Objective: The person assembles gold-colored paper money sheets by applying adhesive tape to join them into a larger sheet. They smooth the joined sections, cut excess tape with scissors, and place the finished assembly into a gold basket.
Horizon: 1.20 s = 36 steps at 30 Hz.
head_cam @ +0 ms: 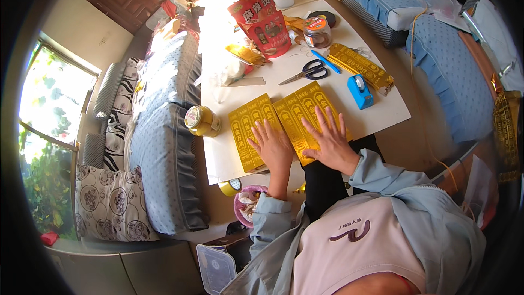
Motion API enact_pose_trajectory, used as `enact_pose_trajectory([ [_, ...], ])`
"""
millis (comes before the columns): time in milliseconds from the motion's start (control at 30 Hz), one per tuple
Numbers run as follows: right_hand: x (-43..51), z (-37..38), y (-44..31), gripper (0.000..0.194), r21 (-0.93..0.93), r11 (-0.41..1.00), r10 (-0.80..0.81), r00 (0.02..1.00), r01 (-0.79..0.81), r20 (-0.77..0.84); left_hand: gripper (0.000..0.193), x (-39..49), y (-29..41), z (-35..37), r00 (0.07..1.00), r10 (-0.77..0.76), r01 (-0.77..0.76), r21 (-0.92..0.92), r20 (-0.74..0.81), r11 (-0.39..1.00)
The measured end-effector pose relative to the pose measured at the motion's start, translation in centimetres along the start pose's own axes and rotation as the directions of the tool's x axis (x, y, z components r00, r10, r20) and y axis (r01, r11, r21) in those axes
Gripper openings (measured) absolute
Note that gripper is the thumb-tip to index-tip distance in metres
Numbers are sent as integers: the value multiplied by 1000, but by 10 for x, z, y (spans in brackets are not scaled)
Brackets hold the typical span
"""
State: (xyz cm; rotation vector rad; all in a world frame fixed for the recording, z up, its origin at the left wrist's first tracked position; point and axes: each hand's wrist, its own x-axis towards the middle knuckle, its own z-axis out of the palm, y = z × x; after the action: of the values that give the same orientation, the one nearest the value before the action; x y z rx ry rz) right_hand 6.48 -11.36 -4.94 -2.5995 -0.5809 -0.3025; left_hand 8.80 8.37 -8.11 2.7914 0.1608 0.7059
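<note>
Two gold-coloured printed blocks lie side by side near the front edge of the white table (221, 147). My left hand (272, 143) rests flat with fingers apart on the lower right part of the left gold block (247, 119). On the right gold block (297, 108) lies my right hand (329, 141), its fingers spread too. Neither hand grips anything. Behind the blocks are scissors with dark handles (315, 69), a blue pen (326, 62) and a blue tape dispenser (360, 92). A stack of flat gold printed strips (360, 67) sits at the right edge.
A glass jar with yellow contents (202, 121) stands at the left edge. Farther back are a red printed pouch (264, 24) and a lidded clear jar (317, 32). Blue-covered sofas (163, 164) flank the table. Below its edge are a yellow tape roll (230, 187) and a pink basket (239, 209).
</note>
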Motion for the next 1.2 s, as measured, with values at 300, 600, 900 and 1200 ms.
enact_pose_trajectory([
  [300, 2, 20, 19, 80, -56, 985, -161, 986, 163, 36, 71, -8, -27, -5, 981, -102, 93, 57, 167, 994],
  [600, 19, -10, 77, 78, 177, 975, -178, 946, 133, 269, 68, -22, -111, -69, 919, 111, -42, -187, 378, 982],
  [900, 15, 14, 30, 121, -40, 996, -71, 969, 83, 235, 98, -13, -76, -44, 943, -66, 47, 65, 325, 997],
  [1200, 30, 0, 72, 113, 89, 960, -278, 912, 264, 300, 99, -12, -106, -71, 915, 123, -92, -97, 384, 991],
])
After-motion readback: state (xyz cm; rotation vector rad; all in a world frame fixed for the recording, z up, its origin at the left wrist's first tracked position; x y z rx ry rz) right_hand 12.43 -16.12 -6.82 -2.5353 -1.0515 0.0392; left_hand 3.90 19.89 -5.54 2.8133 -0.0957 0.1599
